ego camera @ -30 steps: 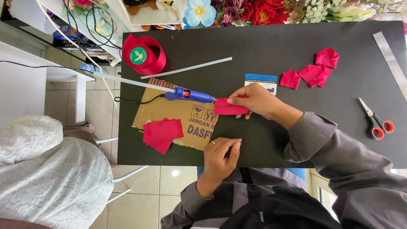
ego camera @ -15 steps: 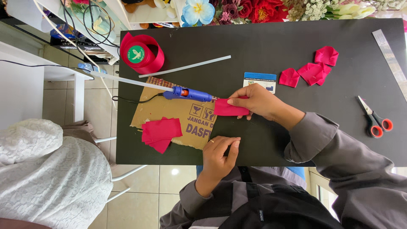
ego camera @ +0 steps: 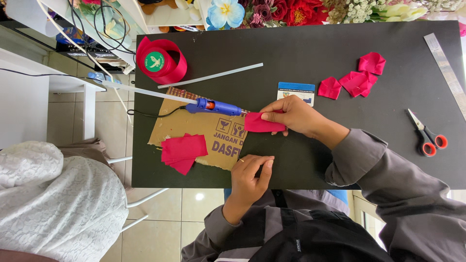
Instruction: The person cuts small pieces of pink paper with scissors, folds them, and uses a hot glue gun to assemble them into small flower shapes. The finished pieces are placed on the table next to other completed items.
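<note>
My right hand [ego camera: 297,116] is shut on a folded pink ribbon piece [ego camera: 259,123], holding it at the nozzle of a blue glue gun [ego camera: 213,106] that lies on a brown cardboard sheet [ego camera: 194,127]. A long white glue stick [ego camera: 145,92] juts from the gun's back, out to the left. My left hand [ego camera: 250,172] rests at the table's near edge beside the cardboard, fingers pinched together with nothing clearly in them. A small stack of pink ribbon squares [ego camera: 183,151] lies on the cardboard's left part.
On the black table [ego camera: 301,53] are a pink ribbon roll [ego camera: 160,60], a spare glue stick [ego camera: 208,76], a card [ego camera: 296,91], folded pink petals [ego camera: 359,81], red-handled scissors [ego camera: 427,138] and a ruler [ego camera: 446,68]. Artificial flowers [ego camera: 296,9] line the far edge. A person in white [ego camera: 53,204] sits left.
Almost nothing has changed. Both hands stay where they were, the right still holding the pink piece at the glue gun's tip.
</note>
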